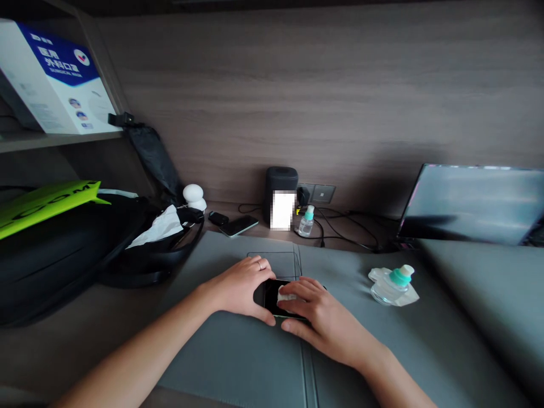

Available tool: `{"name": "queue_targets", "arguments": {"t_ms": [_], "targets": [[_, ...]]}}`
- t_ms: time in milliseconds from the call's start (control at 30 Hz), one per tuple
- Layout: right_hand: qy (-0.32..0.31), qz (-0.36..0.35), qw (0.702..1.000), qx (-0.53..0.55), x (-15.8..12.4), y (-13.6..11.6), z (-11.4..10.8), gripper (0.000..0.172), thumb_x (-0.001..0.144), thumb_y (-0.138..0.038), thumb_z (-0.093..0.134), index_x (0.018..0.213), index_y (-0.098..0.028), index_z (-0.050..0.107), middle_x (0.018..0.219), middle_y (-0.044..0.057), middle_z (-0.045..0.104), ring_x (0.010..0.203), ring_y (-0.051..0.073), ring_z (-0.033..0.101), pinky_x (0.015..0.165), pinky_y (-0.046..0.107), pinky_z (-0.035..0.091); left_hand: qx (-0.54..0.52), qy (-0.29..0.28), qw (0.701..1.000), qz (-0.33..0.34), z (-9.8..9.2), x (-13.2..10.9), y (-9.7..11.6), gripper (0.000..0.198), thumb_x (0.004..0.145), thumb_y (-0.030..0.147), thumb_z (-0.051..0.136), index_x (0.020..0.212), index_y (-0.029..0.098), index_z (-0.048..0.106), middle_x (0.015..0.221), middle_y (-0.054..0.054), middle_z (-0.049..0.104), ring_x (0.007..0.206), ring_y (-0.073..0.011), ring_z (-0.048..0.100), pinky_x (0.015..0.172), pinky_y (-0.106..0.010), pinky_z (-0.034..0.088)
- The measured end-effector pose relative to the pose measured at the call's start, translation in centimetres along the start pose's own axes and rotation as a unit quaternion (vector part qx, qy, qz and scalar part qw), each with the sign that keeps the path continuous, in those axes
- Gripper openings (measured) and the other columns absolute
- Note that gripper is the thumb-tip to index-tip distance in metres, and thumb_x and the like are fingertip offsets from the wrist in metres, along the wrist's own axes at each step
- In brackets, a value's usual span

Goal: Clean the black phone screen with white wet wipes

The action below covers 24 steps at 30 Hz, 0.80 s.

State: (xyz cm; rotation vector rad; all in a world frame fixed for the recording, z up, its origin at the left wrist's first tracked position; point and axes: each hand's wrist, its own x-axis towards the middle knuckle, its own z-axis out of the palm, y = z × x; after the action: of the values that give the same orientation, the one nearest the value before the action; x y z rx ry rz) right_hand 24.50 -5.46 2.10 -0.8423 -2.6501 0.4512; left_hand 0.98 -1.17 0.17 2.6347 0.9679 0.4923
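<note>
A dark-screened phone (271,293) lies flat on a grey desk mat (238,357). My left hand (242,286) grips its left end, fingers at the far edge and thumb at the near edge; a ring shows on one finger. My right hand (323,311) presses a small white tissue (282,297) onto the screen and covers the phone's right part. Its thumb rests beside the near edge. To the right, a clear bottle with a teal-and-white cap (391,285) rests on a crumpled white wipe (410,297).
At the back stand a black cylinder (272,178), a smaller clear bottle (306,222) and loose cables (361,229). A second phone (238,225) lies left of them. A black bag (55,260) fills the left; a laptop screen (471,204) stands at right.
</note>
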Motion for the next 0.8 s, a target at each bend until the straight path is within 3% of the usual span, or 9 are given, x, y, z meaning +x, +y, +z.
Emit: {"name": "queue_targets", "arguments": {"t_ms": [167,333,500,667,800], "targets": [[-0.016,-0.03,0.999,0.006,0.17,-0.13,0.02,0.031,0.096,-0.046,0.055,0.115,-0.026,0.068,0.124,0.007,0.063,0.119,0.024,0.055,0.106,0.042,0.04,-0.001,0.003,1.0,0.004,0.17,0.0,-0.12,0.071,0.061,0.063,0.081,0.115,0.022,0.06,0.109,-0.007,0.059,0.101,-0.0278,0.056,0.089,-0.042,0.046],[0.006,-0.003,1.0,0.0,0.11,0.04,0.15,0.032,0.098,-0.044,0.05,0.12,-0.025,0.066,0.122,0.008,0.064,0.114,0.023,0.058,0.106,0.045,0.039,-0.001,0.003,1.0,0.003,0.23,-0.04,-0.15,0.072,0.058,0.063,0.082,0.113,0.023,0.061,0.108,-0.007,0.059,0.101,-0.0288,0.056,0.089,-0.042,0.046],[-0.013,-0.029,0.999,0.005,0.23,-0.14,0.32,0.033,0.096,-0.047,0.054,0.117,-0.025,0.066,0.124,0.007,0.062,0.117,0.024,0.055,0.107,0.044,0.037,-0.003,0.001,1.0,0.0,0.2,-0.06,-0.12,0.074,0.06,0.062,0.082,0.117,0.021,0.059,0.11,-0.007,0.059,0.103,-0.0281,0.055,0.091,-0.041,0.046],[0.011,0.009,1.0,-0.01,0.03,0.15,0.04,0.028,0.098,-0.041,0.051,0.115,-0.025,0.067,0.115,0.008,0.063,0.107,0.022,0.058,0.098,0.041,0.044,0.007,0.0,1.0,0.006,0.25,-0.04,-0.23,0.075,0.057,0.065,0.082,0.114,0.021,0.06,0.107,-0.007,0.059,0.1,-0.0288,0.056,0.089,-0.041,0.045],[0.001,-0.013,1.0,-0.006,0.1,-0.05,0.32,0.031,0.096,-0.045,0.054,0.118,-0.025,0.066,0.118,0.008,0.062,0.112,0.024,0.056,0.1,0.042,0.042,0.004,0.0,1.0,0.003,0.24,-0.05,-0.19,0.074,0.058,0.061,0.083,0.116,0.022,0.059,0.11,-0.008,0.058,0.102,-0.0292,0.056,0.09,-0.041,0.045]]}}
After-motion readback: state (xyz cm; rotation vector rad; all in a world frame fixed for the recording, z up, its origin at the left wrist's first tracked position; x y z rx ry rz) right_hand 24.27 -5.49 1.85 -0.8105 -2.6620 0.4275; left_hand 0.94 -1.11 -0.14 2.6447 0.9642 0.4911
